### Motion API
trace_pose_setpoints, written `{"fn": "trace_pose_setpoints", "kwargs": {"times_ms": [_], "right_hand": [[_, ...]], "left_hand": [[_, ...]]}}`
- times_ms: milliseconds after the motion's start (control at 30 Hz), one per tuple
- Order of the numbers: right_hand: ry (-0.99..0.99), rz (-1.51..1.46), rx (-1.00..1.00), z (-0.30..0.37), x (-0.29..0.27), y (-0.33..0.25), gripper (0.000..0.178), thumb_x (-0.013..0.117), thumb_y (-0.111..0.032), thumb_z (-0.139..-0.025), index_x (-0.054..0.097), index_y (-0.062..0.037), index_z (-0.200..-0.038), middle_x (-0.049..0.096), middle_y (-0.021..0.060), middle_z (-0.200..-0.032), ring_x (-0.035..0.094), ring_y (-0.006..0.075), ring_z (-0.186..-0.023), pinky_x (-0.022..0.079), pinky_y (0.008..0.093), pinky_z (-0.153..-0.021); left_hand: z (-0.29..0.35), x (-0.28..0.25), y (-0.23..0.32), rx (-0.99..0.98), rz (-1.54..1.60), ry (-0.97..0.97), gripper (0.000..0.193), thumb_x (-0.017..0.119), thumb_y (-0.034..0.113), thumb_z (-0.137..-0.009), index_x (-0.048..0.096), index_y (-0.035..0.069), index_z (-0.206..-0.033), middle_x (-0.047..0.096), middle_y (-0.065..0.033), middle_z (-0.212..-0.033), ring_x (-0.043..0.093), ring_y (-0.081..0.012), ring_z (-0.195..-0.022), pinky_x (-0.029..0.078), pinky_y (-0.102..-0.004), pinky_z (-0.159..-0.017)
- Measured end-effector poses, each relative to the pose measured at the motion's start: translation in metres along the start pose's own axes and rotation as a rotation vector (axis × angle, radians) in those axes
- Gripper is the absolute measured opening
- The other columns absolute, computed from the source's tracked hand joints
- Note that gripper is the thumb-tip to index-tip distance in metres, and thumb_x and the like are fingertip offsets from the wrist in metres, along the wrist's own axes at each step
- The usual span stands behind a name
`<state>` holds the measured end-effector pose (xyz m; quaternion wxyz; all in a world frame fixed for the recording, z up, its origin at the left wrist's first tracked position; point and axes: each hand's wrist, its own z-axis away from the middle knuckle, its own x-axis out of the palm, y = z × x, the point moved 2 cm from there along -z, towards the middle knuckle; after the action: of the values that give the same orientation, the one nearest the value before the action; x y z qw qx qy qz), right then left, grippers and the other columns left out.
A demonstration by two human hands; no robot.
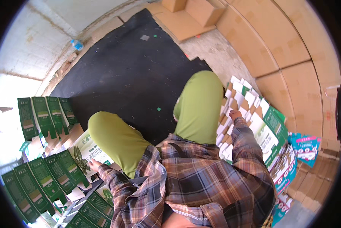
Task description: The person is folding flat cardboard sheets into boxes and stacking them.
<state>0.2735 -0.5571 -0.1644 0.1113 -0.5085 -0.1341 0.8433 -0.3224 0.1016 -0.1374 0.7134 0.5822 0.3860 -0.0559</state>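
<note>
Low on the left, my left hand is closed at the edge of a white-and-green printed carton with a leaf picture. The thumb side shows; the far fingertips are hard to make out. On the right, my right hand has its fingers bent in against a stack of flattened cartons, with white and brown flaps fanned out. It seems to pinch one flap there, though the small fingers blur into the edges. My knees, in green trousers, are between the two hands.
Rows of green cartons stand at the left. A black mat covers the floor ahead. Large brown boxes form a wall at the right, with teal packages below. A blue-capped bottle lies by the wall.
</note>
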Motion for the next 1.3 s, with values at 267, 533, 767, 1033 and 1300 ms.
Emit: {"fn": "trace_pose_setpoints", "kwargs": {"times_ms": [267,533,767,1033,1300], "right_hand": [[-0.127,-0.355,0.49,0.086,0.104,0.18,0.031,0.066,-0.02,-0.077,0.063,-0.0078,-0.106,0.066,0.0095,-0.093,0.066,0.024,-0.076,0.054,0.0416,-0.052],[-0.292,-0.188,0.763,0.179,0.168,0.312,0.022,0.047,-0.016,-0.09,0.062,-0.0083,-0.104,0.064,0.0077,-0.084,0.064,0.0242,-0.075,0.053,0.0429,-0.062],[0.381,-2.142,0.807,0.233,0.211,0.251,0.037,0.042,-0.029,-0.093,0.053,-0.0037,-0.118,0.059,0.0127,-0.115,0.057,0.0299,-0.104,0.044,0.0508,-0.093],[0.523,-1.858,1.065,0.251,0.101,0.203,0.034,0.05,-0.033,-0.092,0.057,-0.0086,-0.115,0.065,0.0052,-0.104,0.063,0.0235,-0.087,0.055,0.0372,-0.07],[0.919,-2.352,0.716,0.258,0.097,0.193,0.033,0.058,-0.033,-0.089,0.058,-0.0105,-0.113,0.064,0.0042,-0.104,0.06,0.0219,-0.085,0.053,0.0335,-0.066]], "left_hand": [[0.108,-0.012,0.274,0.496,0.588,-0.248,0.035,0.057,0.02,-0.089,0.056,0.004,-0.121,0.055,-0.0043,-0.122,0.05,-0.0163,-0.108,0.041,-0.0303,-0.087],[0.209,0.083,0.311,1.03,0.308,-0.764,0.025,0.058,0.005,-0.087,0.063,0.003,-0.111,0.058,-0.0065,-0.11,0.055,-0.0149,-0.099,0.044,-0.0278,-0.088],[0.231,0.1,0.288,1.083,-0.114,-1.1,0.031,0.063,0.006,-0.08,0.063,0.007,-0.111,0.06,-0.0071,-0.103,0.061,-0.0149,-0.085,0.049,-0.0284,-0.078],[0.21,0.112,0.25,1.043,-0.209,-1.071,0.031,0.064,0.008,-0.079,0.063,0.007,-0.11,0.061,-0.0084,-0.101,0.061,-0.0168,-0.082,0.05,-0.0305,-0.074],[0.222,0.112,0.255,1.117,-0.203,-1.082,0.029,0.065,0.008,-0.078,0.063,0.005,-0.107,0.061,-0.0085,-0.094,0.061,-0.0167,-0.078,0.05,-0.0299,-0.071]]}}
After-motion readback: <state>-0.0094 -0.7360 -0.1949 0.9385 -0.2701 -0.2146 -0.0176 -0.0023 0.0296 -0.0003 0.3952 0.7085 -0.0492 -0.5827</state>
